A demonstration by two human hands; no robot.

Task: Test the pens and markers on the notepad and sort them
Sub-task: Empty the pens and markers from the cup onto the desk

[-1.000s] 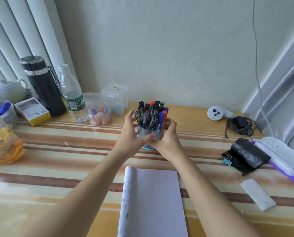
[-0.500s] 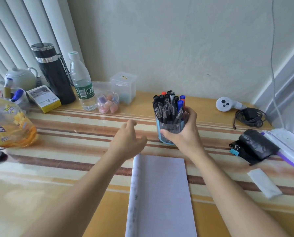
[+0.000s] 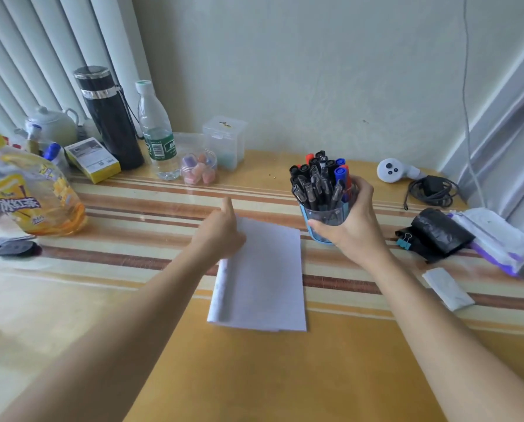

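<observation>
Right hand [image 3: 356,229] — fingers wrapped round the pen cup [image 3: 327,217].
Left hand [image 3: 221,236] rests over the notepad's [image 3: 263,269] corner — fingers hidden, grip unclear; cup to their right.

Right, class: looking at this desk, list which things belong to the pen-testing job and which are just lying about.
For the job: pens and markers, the cup held in the right hand, the notepad, the left hand at its corner.
Lying about: flask, water bottle, teapot, keys, binder clip, cable.
</observation>
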